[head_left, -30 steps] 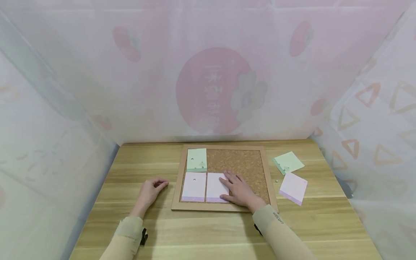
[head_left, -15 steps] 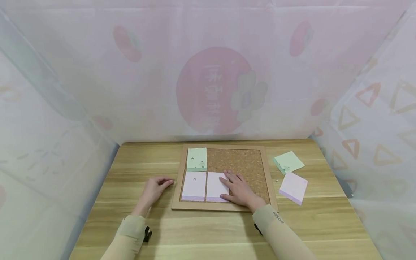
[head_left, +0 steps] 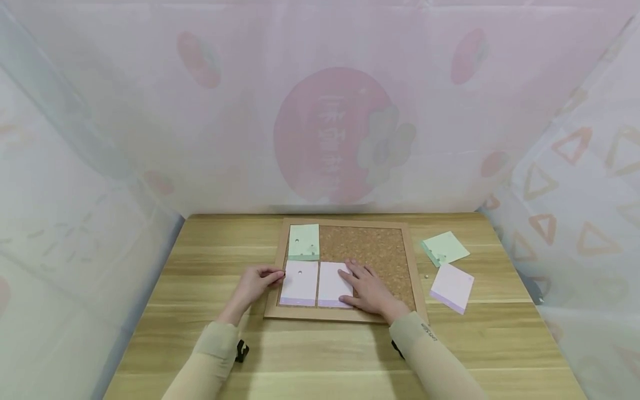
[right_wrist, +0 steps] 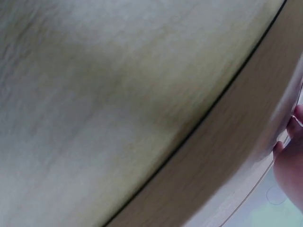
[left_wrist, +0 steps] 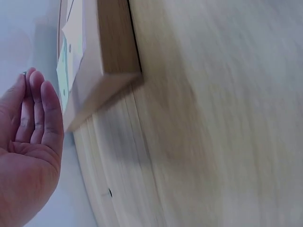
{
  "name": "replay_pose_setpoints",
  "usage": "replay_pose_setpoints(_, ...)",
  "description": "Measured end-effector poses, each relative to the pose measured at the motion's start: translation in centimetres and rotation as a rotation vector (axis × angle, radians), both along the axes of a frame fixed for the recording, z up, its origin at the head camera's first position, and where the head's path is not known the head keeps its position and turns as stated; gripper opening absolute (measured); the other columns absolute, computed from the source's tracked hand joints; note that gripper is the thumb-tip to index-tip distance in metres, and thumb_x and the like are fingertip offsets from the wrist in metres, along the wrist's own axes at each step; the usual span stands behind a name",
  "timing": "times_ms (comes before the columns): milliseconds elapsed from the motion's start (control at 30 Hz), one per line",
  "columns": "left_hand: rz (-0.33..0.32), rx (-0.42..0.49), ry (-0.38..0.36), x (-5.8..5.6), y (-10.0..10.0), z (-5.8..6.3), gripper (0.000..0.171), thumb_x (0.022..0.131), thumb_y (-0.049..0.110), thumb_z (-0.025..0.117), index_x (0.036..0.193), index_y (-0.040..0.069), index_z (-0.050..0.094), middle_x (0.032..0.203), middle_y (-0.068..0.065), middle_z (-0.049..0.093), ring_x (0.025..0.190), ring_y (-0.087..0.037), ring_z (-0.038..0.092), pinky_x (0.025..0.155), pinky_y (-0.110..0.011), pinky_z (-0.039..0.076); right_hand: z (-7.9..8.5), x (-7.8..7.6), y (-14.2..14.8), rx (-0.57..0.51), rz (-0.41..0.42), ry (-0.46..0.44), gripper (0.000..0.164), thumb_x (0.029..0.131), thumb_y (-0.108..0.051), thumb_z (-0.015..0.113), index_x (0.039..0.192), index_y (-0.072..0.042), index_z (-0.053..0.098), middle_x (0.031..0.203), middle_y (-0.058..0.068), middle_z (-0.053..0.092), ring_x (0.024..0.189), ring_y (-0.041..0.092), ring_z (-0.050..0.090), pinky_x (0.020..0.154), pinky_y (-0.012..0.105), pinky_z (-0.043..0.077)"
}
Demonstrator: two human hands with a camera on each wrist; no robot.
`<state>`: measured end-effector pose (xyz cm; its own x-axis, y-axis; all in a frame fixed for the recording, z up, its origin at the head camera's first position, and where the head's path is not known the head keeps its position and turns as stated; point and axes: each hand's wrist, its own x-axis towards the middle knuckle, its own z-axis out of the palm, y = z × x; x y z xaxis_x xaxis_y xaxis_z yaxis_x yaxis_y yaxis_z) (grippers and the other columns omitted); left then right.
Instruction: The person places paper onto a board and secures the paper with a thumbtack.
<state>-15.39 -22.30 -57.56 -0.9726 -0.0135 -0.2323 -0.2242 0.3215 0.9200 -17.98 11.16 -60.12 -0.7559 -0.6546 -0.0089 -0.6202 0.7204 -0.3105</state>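
My left hand [head_left: 256, 284] is over the left edge of the framed cork board [head_left: 372, 241], pinching a small thumbtack [left_wrist: 24, 73] between thumb and fingertips; most of it is hidden. My right hand [head_left: 369, 290] lies spread on the board, its fingers resting on the right side of a white note with a purple band [head_left: 331, 280]. Beside that note, a matching purple-banded note [head_left: 299, 286] bears one small round tack head near its top. Above it sits a green note [head_left: 303, 239] with a tack head showing.
Right of the board, a loose green note [head_left: 446, 248] and a loose purple-banded note [head_left: 452, 286] lie on the wooden table [head_left: 320, 355]. A tiny tack [head_left: 426, 276] lies between them and the frame. A patterned cloth [head_left: 230, 139] hangs behind the table.
My left hand has moved right and slightly forward, from the bare table to over the board's left edge, with the thumbtack in its fingertips. The right hand has stayed on the note.
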Motion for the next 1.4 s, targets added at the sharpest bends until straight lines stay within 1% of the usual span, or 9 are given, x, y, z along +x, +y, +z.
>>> replay_pose_setpoints(167, -0.022, 0.02, -0.001, -0.4, 1.0, 0.2, 0.02, 0.094, 0.013, 0.069, 0.107, -0.002, 0.074, 0.103, -0.017, 0.077, 0.093, -0.023, 0.075, 0.082, -0.03, 0.062, 0.6, -0.2, 0.1, 0.007, 0.003, -0.029, 0.074, 0.095, -0.055, 0.059, 0.154, -0.015, 0.039, 0.164, 0.017, 0.027, 0.153, 0.035, 0.025, 0.122, 0.059, 0.024)
replay_pose_setpoints(267, -0.032, -0.011, 0.012, -0.4, 1.7, 0.2, 0.02, 0.093, 0.016, 0.071, 0.104, 0.0, 0.075, 0.101, -0.018, 0.077, 0.091, -0.024, 0.075, 0.08, -0.031, 0.062, 0.7, -0.3, 0.2, 0.012, 0.01, -0.031, 0.073, 0.095, -0.054, 0.059, 0.154, -0.015, 0.04, 0.164, 0.017, 0.028, 0.153, 0.034, 0.026, 0.122, 0.059, 0.025)
replay_pose_setpoints(467, -0.057, -0.028, 0.03, -0.5, 3.1, -0.1, 0.017, 0.091, 0.015, 0.073, 0.101, 0.001, 0.077, 0.095, -0.016, 0.078, 0.082, -0.02, 0.075, 0.076, -0.031, 0.062, 0.5, -0.2, 0.1, -0.007, 0.009, -0.022, 0.073, 0.094, -0.053, 0.062, 0.153, -0.015, 0.042, 0.163, 0.018, 0.03, 0.152, 0.036, 0.027, 0.121, 0.06, 0.026)
replay_pose_setpoints(700, -0.116, -0.046, 0.052, -0.4, 4.8, -0.5, 0.016, 0.091, 0.015, 0.072, 0.099, 0.001, 0.077, 0.091, -0.015, 0.078, 0.078, -0.015, 0.074, 0.07, -0.024, 0.061, 0.1, -0.1, -0.1, -0.014, -0.005, -0.001, 0.074, 0.093, -0.053, 0.063, 0.152, -0.014, 0.043, 0.162, 0.018, 0.031, 0.152, 0.036, 0.029, 0.121, 0.06, 0.026)
replay_pose_setpoints(800, -0.132, -0.051, 0.069, -0.5, 5.5, -0.7, 0.016, 0.091, 0.015, 0.072, 0.097, 0.0, 0.077, 0.088, -0.015, 0.078, 0.076, -0.014, 0.073, 0.068, -0.024, 0.06, 0.1, 0.0, -0.1, -0.013, -0.008, 0.007, 0.074, 0.092, -0.054, 0.063, 0.152, -0.014, 0.044, 0.162, 0.018, 0.032, 0.151, 0.036, 0.029, 0.121, 0.06, 0.026)
replay_pose_setpoints(933, -0.141, -0.09, 0.1, -0.4, 6.4, -0.9, 0.015, 0.091, 0.015, 0.073, 0.096, 0.001, 0.077, 0.084, -0.012, 0.078, 0.072, -0.009, 0.071, 0.066, -0.021, 0.058, 0.0, 0.0, -0.1, -0.024, -0.008, 0.019, 0.074, 0.092, -0.053, 0.065, 0.151, -0.013, 0.044, 0.162, 0.019, 0.033, 0.151, 0.037, 0.03, 0.12, 0.061, 0.027)
replay_pose_setpoints(1067, -0.145, -0.136, 0.121, -0.4, 7.3, -0.9, 0.014, 0.09, 0.018, 0.074, 0.095, 0.006, 0.078, 0.082, -0.007, 0.078, 0.069, -0.003, 0.067, 0.063, -0.017, 0.054, -0.1, -0.1, -0.1, -0.008, -0.023, 0.013, 0.079, 0.092, -0.056, 0.063, 0.153, -0.012, 0.04, 0.163, 0.015, 0.031, 0.152, 0.033, 0.028, 0.121, 0.059, 0.026)
replay_pose_setpoints(1233, -0.17, -0.165, 0.134, -0.6, 8.3, -0.9, 0.013, 0.091, 0.022, 0.074, 0.095, 0.01, 0.08, 0.085, -0.003, 0.078, 0.071, -0.001, 0.065, 0.065, -0.017, 0.053, -0.2, -0.1, -0.1, -0.009, -0.033, -0.002, 0.081, 0.092, -0.057, 0.063, 0.153, -0.01, 0.04, 0.164, 0.014, 0.03, 0.153, 0.032, 0.028, 0.122, 0.059, 0.026)
replay_pose_setpoints(1400, -0.178, -0.206, 0.14, -1.0, 9.1, -0.7, 0.014, 0.091, 0.027, 0.074, 0.095, 0.015, 0.08, 0.087, 0.001, 0.079, 0.074, 0.001, 0.065, 0.071, -0.018, 0.053, 0.2, 0.0, -0.1, 0.003, -0.031, -0.016, 0.08, 0.092, -0.055, 0.063, 0.154, -0.01, 0.039, 0.164, 0.014, 0.029, 0.153, 0.032, 0.026, 0.122, 0.058, 0.025)
